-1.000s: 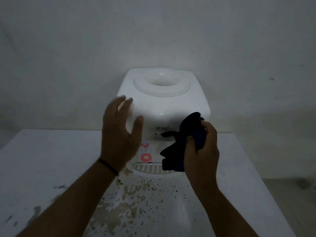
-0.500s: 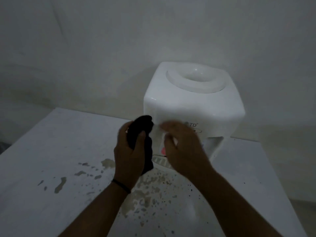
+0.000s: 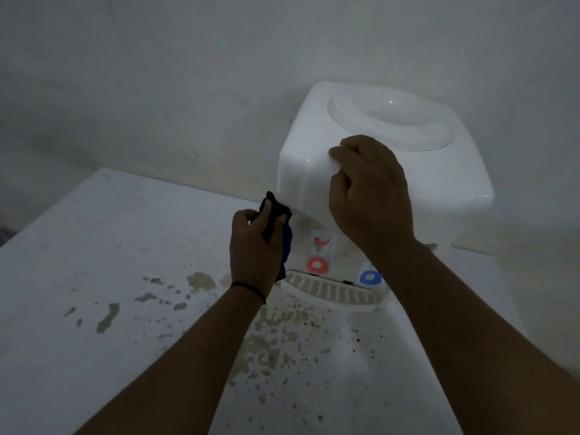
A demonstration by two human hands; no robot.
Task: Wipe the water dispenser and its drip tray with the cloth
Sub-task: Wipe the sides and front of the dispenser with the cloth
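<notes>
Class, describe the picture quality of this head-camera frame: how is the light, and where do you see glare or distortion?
Head view: dim, greyish light overall; a small glare spot on the water dispenser top; wide-angle bending tilts the table edge; the dark cloth in the left hand loses detail; the right hand is fairly sharp.

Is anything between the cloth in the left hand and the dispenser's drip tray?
Nothing visible. The left hand grips the dark cloth against the white plastic water dispenser; the ribbed white drip tray lies just below it, unobstructed. The right hand rests higher, on the dispenser's front.
</notes>
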